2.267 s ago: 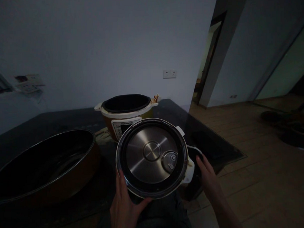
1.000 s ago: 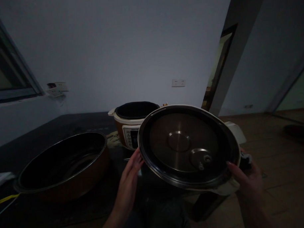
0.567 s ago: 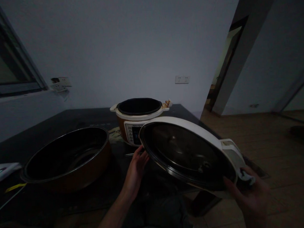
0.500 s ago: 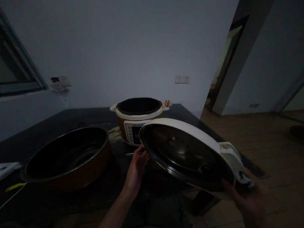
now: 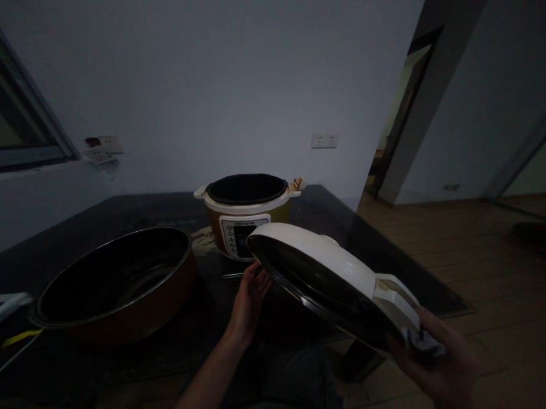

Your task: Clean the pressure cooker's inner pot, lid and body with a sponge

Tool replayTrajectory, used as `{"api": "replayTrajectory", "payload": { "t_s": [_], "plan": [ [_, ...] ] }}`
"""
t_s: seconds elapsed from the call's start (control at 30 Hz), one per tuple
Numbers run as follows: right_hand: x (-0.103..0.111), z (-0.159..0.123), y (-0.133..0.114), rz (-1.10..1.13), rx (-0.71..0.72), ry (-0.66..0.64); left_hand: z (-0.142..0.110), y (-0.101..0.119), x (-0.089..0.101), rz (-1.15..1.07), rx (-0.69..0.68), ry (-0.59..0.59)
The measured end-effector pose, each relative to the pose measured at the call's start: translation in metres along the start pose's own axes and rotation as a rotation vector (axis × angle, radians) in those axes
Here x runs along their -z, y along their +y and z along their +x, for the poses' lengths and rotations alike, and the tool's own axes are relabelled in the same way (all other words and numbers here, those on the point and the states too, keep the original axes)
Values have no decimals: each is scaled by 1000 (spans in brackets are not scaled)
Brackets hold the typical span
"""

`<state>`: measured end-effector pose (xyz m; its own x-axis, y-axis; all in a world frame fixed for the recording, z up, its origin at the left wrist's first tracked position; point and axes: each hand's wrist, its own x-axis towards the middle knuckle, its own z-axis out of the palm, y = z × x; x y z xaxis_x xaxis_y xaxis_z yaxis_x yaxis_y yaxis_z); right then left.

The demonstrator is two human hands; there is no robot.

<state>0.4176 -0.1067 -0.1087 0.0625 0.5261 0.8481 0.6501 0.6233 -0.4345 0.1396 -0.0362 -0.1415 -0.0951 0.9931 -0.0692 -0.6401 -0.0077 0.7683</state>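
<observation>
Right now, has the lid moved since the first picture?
Yes. Against the cooker, the lid has shifted to the right and tipped, showing more of its white top.

The lid [image 5: 333, 268] has a smooth, glossy white shell, apparently plastic, and a lower rim shining like metal. Towards the far edge of the smooth, dark surface [image 5: 382, 254], the cooker [image 5: 250, 210] shows a white plastic-looking collar around a matt black interior. Nearer the left edge, the wide pan [image 5: 125, 320] has a smooth, faintly glossy inside and a thin metallic rim.
</observation>
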Motion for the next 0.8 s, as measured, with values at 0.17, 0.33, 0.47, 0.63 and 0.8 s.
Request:
{"api": "replayTrajectory", "payload": {
  "t_s": [0.17,0.33,0.47,0.63,0.8],
  "plan": [
    [4,-5,7,-32,-42,-35,4,-4,0,16,12,-26],
    [5,-6,3,-35,13,-59,3,-6,-4,38,32,-15],
    [3,-7,-8,-49,-88,-24,4,-6,-7,41,41,-10],
    [-1,-7,-19,-41,15,-34,11,-5,-5,92,61,-20],
    [-8,-12,-33,-95,-56,-15,-8,9,-10,173,-77,33]
  ]
}}
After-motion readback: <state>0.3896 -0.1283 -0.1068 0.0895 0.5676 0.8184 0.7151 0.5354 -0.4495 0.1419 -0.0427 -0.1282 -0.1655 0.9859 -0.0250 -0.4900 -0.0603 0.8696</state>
